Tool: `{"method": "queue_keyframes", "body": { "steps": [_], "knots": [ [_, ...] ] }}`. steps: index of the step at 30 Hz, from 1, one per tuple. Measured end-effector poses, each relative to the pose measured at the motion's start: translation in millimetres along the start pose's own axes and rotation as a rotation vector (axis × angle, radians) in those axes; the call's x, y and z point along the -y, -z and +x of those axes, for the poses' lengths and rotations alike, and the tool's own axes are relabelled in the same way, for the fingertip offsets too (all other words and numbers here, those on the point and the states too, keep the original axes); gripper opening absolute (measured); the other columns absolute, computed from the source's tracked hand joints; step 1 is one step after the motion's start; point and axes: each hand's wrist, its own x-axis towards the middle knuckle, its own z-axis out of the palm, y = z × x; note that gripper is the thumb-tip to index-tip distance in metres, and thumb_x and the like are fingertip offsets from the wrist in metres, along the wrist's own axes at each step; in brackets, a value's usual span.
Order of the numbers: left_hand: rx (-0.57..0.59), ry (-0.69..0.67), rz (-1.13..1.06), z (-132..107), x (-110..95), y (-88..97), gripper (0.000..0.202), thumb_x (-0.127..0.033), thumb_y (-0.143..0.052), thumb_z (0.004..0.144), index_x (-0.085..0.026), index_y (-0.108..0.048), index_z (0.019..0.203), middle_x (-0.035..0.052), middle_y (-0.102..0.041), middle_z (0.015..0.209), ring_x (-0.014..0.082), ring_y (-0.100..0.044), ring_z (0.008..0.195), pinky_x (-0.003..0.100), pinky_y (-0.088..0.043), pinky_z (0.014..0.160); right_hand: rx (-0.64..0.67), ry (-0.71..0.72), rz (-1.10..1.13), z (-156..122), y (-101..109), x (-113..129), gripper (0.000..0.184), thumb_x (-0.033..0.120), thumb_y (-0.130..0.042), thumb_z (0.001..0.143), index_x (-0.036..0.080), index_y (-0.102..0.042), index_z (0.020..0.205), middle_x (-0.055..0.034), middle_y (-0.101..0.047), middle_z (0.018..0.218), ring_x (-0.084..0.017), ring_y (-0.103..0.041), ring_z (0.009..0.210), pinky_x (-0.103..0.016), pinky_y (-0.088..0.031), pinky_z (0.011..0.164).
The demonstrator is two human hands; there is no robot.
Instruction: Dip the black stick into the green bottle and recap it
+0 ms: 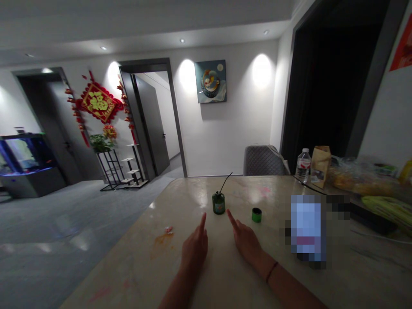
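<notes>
Head cam had both bare hands out on a marble-look table (pixel 135 268), and they were apart with nothing in either one. The left hand (pixel 194 252) and right hand (pixel 247 242) each had the index finger stuck out, and those two fingertips (pixel 203 218) pointed in toward a small green bottle (pixel 218 203) standing upright just past them. As far as I could tell, neither finger was actually touching it. A thin black stem (pixel 226 180) poked out of the bottle at a slant. To the right of it sat a short green cap (pixel 256 215), near the right hand's finger and well clear of the left hand. The right wrist had a thin dark band (pixel 272 272) on it, and an orange smear (pixel 162 240) marked the table by the left hand. Further right was a pixelated blob (pixel 307 227) I couldn't make out. Along the far right end were a plastic water bottle (pixel 303 165), a brown paper bag (pixel 321 165), and a crinkly plastic bag (pixel 360 180). Behind the table was a grey chair (pixel 264 160), and a lit fish tank (pixel 27 156) stood over on the left.
</notes>
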Motion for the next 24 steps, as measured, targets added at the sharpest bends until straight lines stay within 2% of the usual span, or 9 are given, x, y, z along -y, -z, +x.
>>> {"method": "queue_keyframes", "body": {
  "steps": [2, 5, 7, 9, 12, 14, 17, 20, 24],
  "knots": [
    [-0.012, -0.032, 0.018, 1.7, 1.3, -1.6, 0.051, -0.018, -0.022, 0.088, -0.027, -0.013, 0.137, 0.0063, -0.059, 0.108, 0.0146, -0.058, 0.09, 0.022, -0.04, 0.072, 0.035, -0.028, -0.043, 0.7, 4.5, -1.6, 0.074, -0.001, -0.028, 0.075, 0.029, -0.007, 0.138, -0.0052, -0.057, 0.084, -0.014, -0.055, 0.066, -0.024, -0.039, 0.06],
    [0.08, -0.044, 0.059, 4.0, 1.1, -1.8, 0.059, -0.011, -0.024, 0.085, -0.033, -0.007, 0.137, 0.0039, -0.059, 0.106, 0.0139, -0.058, 0.086, 0.022, -0.04, 0.069, 0.101, -0.102, -0.06, 2.0, 9.7, -5.6, 0.077, -0.003, -0.03, 0.073, 0.033, -0.007, 0.137, -0.0049, -0.057, 0.084, -0.013, -0.056, 0.065, -0.021, -0.036, 0.056],
    [0.14, -0.033, 0.067, 4.9, 0.1, -0.6, 0.063, -0.01, -0.026, 0.084, -0.035, -0.003, 0.136, 0.003, -0.059, 0.105, 0.0132, -0.059, 0.083, 0.022, -0.04, 0.067, 0.128, -0.149, 0.036, 5.8, 10.8, -9.5, 0.073, 0.001, -0.033, 0.075, 0.031, -0.009, 0.138, -0.0054, -0.059, 0.085, -0.013, -0.057, 0.066, -0.021, -0.035, 0.056],
    [0.154, -0.016, 0.046, 5.2, -1.1, 0.9, 0.063, -0.012, -0.026, 0.084, -0.034, 0.0, 0.136, 0.0035, -0.059, 0.107, 0.013, -0.059, 0.084, 0.022, -0.04, 0.068, 0.139, -0.207, 0.212, 14.9, 10.8, -14.0, 0.064, 0.013, -0.039, 0.079, 0.023, -0.016, 0.138, -0.0056, -0.06, 0.082, -0.014, -0.057, 0.067, -0.021, -0.036, 0.056],
    [0.133, 0.019, 0.001, 4.3, -2.4, 2.6, 0.061, -0.019, -0.027, 0.085, -0.03, 0.004, 0.137, 0.0059, -0.059, 0.11, 0.0147, -0.06, 0.086, 0.023, -0.04, 0.069, 0.116, -0.333, 0.475, 41.0, 11.6, -20.2, 0.057, 0.031, -0.047, 0.078, 0.011, -0.035, 0.13, -0.0049, -0.061, 0.074, -0.014, -0.056, 0.064, -0.022, -0.038, 0.057],
    [0.124, 0.03, -0.019, 3.3, -2.6, 2.9, 0.062, -0.024, -0.029, 0.086, -0.027, 0.005, 0.137, 0.007, -0.059, 0.109, 0.0153, -0.06, 0.086, 0.024, -0.039, 0.069, 0.057, -0.352, 0.582, 64.0, 13.1, -23.0, 0.054, 0.035, -0.049, 0.076, 0.009, -0.044, 0.123, -0.0051, -0.061, 0.075, -0.013, -0.055, 0.063, -0.022, -0.039, 0.056],
    [0.128, 0.04, -0.029, 2.2, -1.4, 2.3, 0.061, -0.026, -0.027, 0.086, -0.022, 0.006, 0.138, 0.0083, -0.061, 0.106, 0.0148, -0.06, 0.084, 0.022, -0.039, 0.068, -0.047, -0.395, 0.626, 97.7, 15.7, -23.3, 0.051, 0.037, -0.053, 0.072, 0.008, -0.054, 0.113, -0.0047, -0.062, 0.073, -0.013, -0.055, 0.062, -0.022, -0.04, 0.055],
    [0.135, 0.036, -0.021, 2.0, 0.7, 0.6, 0.061, -0.024, -0.025, 0.086, -0.018, 0.007, 0.138, 0.01, -0.062, 0.105, 0.0145, -0.061, 0.083, 0.022, -0.038, 0.066, -0.062, -0.41, 0.655, 122.4, 15.3, -19.5, 0.049, 0.041, -0.056, 0.07, 0.01, -0.059, 0.107, -0.0043, -0.063, 0.073, -0.013, -0.057, 0.062, -0.021, -0.04, 0.053],
    [0.134, 0.023, -0.013, 2.5, 1.8, -1.8, 0.062, -0.026, -0.025, 0.087, -0.018, 0.009, 0.137, 0.01, -0.061, 0.105, 0.0156, -0.061, 0.082, 0.023, -0.038, 0.065, -0.04, -0.401, 0.668, 139.9, 9.0, -12.9, 0.047, 0.039, -0.058, 0.069, 0.008, -0.06, 0.104, -0.0054, -0.065, 0.072, -0.012, -0.058, 0.06, -0.019, -0.041, 0.051]
  ]
}}
